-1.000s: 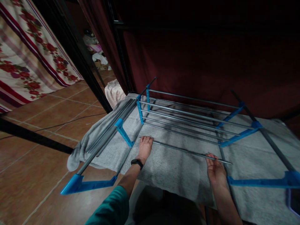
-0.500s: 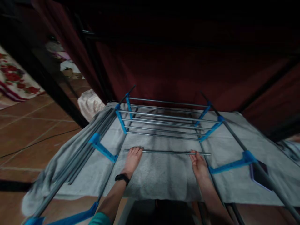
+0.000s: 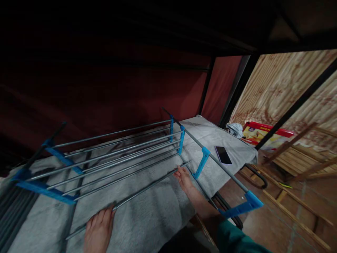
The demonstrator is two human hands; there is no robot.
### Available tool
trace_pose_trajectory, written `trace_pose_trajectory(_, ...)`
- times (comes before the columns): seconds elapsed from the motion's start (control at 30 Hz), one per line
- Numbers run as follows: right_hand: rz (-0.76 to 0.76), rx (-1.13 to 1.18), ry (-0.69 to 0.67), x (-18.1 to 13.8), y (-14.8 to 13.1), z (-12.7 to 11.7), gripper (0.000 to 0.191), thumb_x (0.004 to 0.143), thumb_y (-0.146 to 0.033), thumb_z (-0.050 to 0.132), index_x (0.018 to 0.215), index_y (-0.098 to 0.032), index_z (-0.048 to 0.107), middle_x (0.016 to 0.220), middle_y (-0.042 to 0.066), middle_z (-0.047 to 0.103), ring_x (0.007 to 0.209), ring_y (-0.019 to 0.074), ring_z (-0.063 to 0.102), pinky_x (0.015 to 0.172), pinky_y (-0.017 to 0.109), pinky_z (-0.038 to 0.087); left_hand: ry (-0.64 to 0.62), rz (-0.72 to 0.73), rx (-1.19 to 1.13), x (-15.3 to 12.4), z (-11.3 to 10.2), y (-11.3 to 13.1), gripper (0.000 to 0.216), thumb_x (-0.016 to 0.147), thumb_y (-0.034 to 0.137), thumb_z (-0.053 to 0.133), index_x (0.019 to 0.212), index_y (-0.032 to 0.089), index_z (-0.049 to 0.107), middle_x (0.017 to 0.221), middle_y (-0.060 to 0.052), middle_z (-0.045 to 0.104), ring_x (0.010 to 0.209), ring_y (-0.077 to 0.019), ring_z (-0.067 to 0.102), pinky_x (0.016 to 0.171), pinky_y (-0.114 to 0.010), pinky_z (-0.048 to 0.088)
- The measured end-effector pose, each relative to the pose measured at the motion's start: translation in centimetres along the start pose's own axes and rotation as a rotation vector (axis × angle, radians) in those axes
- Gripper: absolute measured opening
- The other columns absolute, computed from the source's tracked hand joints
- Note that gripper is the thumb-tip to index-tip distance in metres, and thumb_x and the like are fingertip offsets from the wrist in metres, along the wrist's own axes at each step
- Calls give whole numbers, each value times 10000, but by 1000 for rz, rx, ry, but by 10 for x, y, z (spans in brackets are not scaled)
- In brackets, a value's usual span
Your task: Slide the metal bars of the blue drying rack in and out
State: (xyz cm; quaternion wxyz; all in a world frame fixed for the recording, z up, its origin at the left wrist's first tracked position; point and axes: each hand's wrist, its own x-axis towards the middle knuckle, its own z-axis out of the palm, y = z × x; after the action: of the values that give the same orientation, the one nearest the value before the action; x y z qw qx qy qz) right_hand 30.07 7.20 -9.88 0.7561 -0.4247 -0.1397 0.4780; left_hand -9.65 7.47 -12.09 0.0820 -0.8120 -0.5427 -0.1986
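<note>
A thin metal rod (image 3: 144, 189) is held above the grey cloth in both hands. My left hand (image 3: 99, 226) is closed over it near its left end. The fingers of my right hand (image 3: 184, 179) pinch the rod close to its right end, beside a blue plastic bracket (image 3: 201, 163). Beyond the hands stands a partly built rack, with several metal rods (image 3: 126, 143) running between blue brackets (image 3: 181, 140) on its sides. Another blue bracket (image 3: 244, 206) sits on the near end of the right side pole (image 3: 228, 172).
The grey cloth (image 3: 160, 207) covers the surface under the rack. A phone (image 3: 223, 155) lies on it at the right. Loose grey tubes (image 3: 18, 207) lie at the far left. Wooden frames (image 3: 297, 200) and a red-edged box (image 3: 265, 134) are on the floor at right.
My view has swung to the right, bringing the floor on the right into sight. Both hands still hold the rod, which now looks slanted in view.
</note>
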Motion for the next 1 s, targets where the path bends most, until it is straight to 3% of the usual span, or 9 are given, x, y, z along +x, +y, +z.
trace_pose_trajectory(0.3,33,16,-22,4,2,-5,509,660,-585,980,791,-302,578,810,-83,757,833,165,712,864,360,597,6,61,5,2,4,-5,511,1070,416,313,1201,207,760,959,-122,803,919,-324,722,876,-458,514)
trace_pose_trajectory(0.47,36,1,-11,8,5,-5,634,579,-672,1011,760,-288,540,774,-93,739,790,153,690,849,354,602,3,102,-7,0,10,-9,525,1080,425,310,1218,189,759,1039,-141,810,945,-328,727,875,-459,528)
trace_pose_trajectory(0.7,57,10,-8,4,-4,2,661,543,-648,1030,718,-272,515,709,-92,684,723,130,648,762,311,583,-31,173,-36,3,12,-9,477,1070,392,363,1264,225,765,1115,-113,819,994,-299,748,932,-431,546)
trace_pose_trajectory(0.87,67,19,-42,3,-20,24,604,514,-611,1040,752,-259,611,785,-40,754,722,154,663,723,336,586,-3,183,-35,7,3,-10,437,1051,331,362,1109,232,784,1043,-109,827,970,-302,762,923,-446,549)
trace_pose_trajectory(1.0,36,17,-159,-6,-46,61,506,624,-580,996,909,-257,732,900,0,792,845,192,716,772,363,608,96,145,-11,12,-13,-7,412,1046,352,360,1074,247,757,988,-120,818,922,-322,744,907,-481,540)
